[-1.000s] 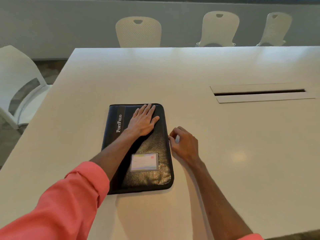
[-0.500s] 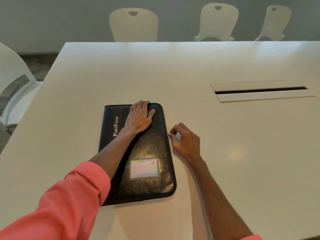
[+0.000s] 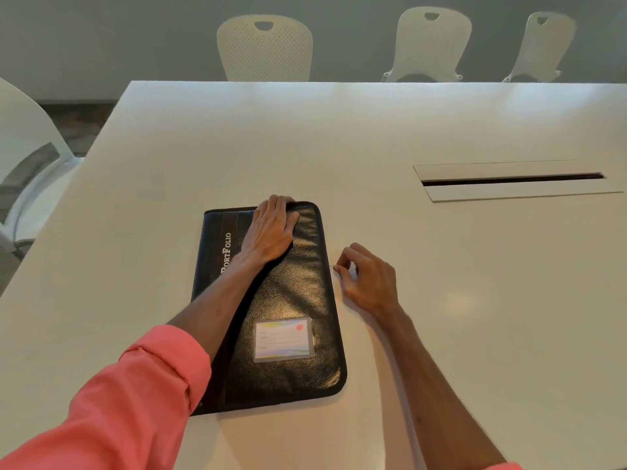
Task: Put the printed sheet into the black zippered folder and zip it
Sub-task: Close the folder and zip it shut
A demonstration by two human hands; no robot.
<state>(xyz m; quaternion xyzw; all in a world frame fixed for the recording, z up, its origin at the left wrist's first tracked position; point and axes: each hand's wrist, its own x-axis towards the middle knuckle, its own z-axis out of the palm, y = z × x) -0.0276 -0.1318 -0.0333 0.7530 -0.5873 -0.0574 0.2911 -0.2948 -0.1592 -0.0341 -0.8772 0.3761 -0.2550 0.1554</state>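
Left hand (image 3: 269,232) spread flat on the far end of the black zippered folder (image 3: 288,300), lying near-to-far on the surface (image 3: 475,300), right hand (image 3: 368,279) pinching something tiny, likely the zipper pull, at its right edge.

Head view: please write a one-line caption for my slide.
Left hand flat on closed black folder; right hand pinches beside it.

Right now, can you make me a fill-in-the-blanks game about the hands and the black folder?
1. The left hand lies flat on the black ____.
2. The white word printed on the folder is ____.
3. The right hand pinches at the folder's ____ edge.
4. The sleeve on the left arm is ____.

Missing words: folder; PortFolio; right; pink
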